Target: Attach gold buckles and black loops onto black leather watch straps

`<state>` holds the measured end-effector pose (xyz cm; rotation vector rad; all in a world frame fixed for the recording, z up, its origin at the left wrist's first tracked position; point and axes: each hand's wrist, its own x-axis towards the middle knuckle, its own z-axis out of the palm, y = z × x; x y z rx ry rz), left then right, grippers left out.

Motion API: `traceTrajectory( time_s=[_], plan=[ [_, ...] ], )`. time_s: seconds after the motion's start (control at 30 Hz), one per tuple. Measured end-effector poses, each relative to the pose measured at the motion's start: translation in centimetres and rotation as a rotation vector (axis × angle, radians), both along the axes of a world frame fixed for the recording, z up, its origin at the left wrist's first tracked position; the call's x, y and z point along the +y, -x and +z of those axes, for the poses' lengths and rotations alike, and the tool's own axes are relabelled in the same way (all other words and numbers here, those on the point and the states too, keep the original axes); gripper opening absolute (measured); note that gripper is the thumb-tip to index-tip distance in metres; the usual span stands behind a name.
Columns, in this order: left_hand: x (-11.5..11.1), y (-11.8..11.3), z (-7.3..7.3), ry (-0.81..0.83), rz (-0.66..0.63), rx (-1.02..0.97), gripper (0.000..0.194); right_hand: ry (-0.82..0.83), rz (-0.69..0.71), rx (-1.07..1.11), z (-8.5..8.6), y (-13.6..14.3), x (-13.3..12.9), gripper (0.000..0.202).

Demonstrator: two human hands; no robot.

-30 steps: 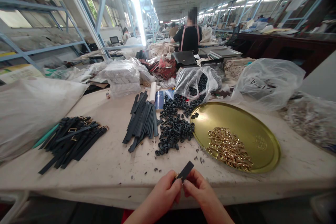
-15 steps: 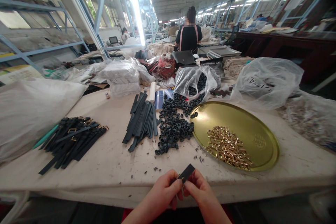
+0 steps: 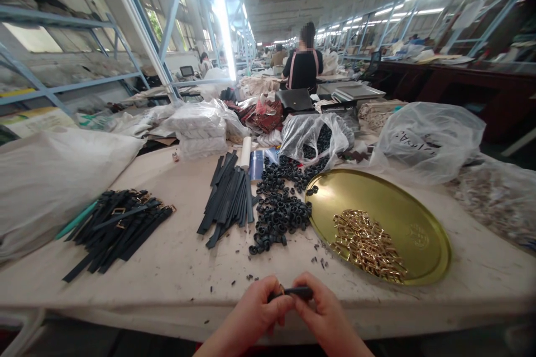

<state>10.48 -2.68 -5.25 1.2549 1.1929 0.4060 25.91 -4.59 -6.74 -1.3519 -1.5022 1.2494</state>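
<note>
Near the table's front edge, my left hand (image 3: 267, 302) and my right hand (image 3: 315, 302) pinch a short black strap (image 3: 300, 292) between them. A bit of gold metal shows on the strap beside my left fingertips; its shape is too small to make out. Beyond my hands lies a heap of small black loops (image 3: 278, 215), with a bundle of flat black strips (image 3: 228, 195) to its left. Gold buckles (image 3: 368, 242) are piled on a round gold tray (image 3: 422, 234) at the right. Buckled black straps (image 3: 119, 228) lie heaped at the left.
A white roll (image 3: 246, 152) and a blue packet (image 3: 257, 164) lie behind the strips. Clear plastic bags (image 3: 427, 142) line the table's back, and a pale sack (image 3: 54, 178) covers the left side. A person in a black top (image 3: 304, 70) is farther off, facing away.
The strap between my hands has turned from slanting upward, flat side showing, to nearly level and edge-on. The whole view has shifted slightly, with the table's things lower in it.
</note>
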Motion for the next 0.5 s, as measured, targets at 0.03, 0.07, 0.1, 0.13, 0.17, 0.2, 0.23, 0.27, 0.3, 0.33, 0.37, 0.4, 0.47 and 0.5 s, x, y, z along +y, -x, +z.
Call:
traceTrajectory(
  time_s=[0.03, 0.07, 0.1, 0.13, 0.17, 0.2, 0.23, 0.27, 0.3, 0.33, 0.37, 0.4, 0.47, 0.5],
  plan=[
    [0.3, 0.0, -0.4, 0.009, 0.026, -0.026, 0.020, -0.019, 0.048, -0.007, 0.3, -0.2, 0.2, 0.010],
    [0.5, 0.1, -0.7, 0.003, 0.058, -0.052, 0.019, -0.019, 0.115, -0.003, 0.6, -0.5, 0.6, 0.011],
    [0.7, 0.1, -1.0, -0.011, 0.091, -0.076, 0.017, -0.003, 0.183, 0.002, 0.8, -0.9, 1.1, 0.012],
    [0.8, 0.1, -1.1, -0.030, 0.112, -0.096, 0.019, 0.013, 0.232, -0.009, 1.1, -1.3, 1.8, 0.015],
    [1.0, 0.0, -1.1, -0.052, 0.115, -0.110, 0.024, 0.011, 0.233, -0.062, 1.3, -1.9, 2.7, 0.018],
    [1.1, -0.1, -1.1, -0.073, 0.098, -0.114, 0.028, -0.004, 0.189, -0.144, 1.4, -2.3, 3.8, 0.020],
    [1.2, -0.2, -1.0, -0.089, 0.072, -0.107, 0.029, -0.051, 0.089, -0.260, 1.5, -2.7, 5.0, 0.022],
    [1.2, -0.3, -1.0, -0.104, 0.049, -0.090, 0.026, -0.111, -0.043, -0.396, 1.5, -3.0, 6.2, 0.021],
    [1.3, -0.5, -0.9, -0.115, 0.038, -0.072, 0.023, -0.147, -0.136, -0.476, 1.4, -3.0, 7.5, 0.017],
    [1.4, -0.7, -0.9, -0.122, 0.043, -0.060, 0.022, -0.169, -0.195, -0.527, 1.2, -2.9, 8.7, 0.011],
    [1.4, -0.8, -0.9, -0.123, 0.061, -0.053, 0.022, -0.178, -0.233, -0.555, 1.0, -2.7, 9.7, 0.005],
    [1.4, -0.9, -1.0, -0.121, 0.080, -0.054, 0.022, -0.177, -0.250, -0.560, 0.8, -2.4, 10.6, 0.004],
    [1.5, -0.9, -1.1, -0.111, 0.107, -0.064, 0.021, -0.172, -0.275, -0.554, 0.5, -1.9, 11.5, 0.011],
    [1.5, -0.7, -1.2, -0.103, 0.114, -0.063, 0.021, -0.168, -0.281, -0.538, 0.4, -1.8, 11.7, 0.013]
  ],
)
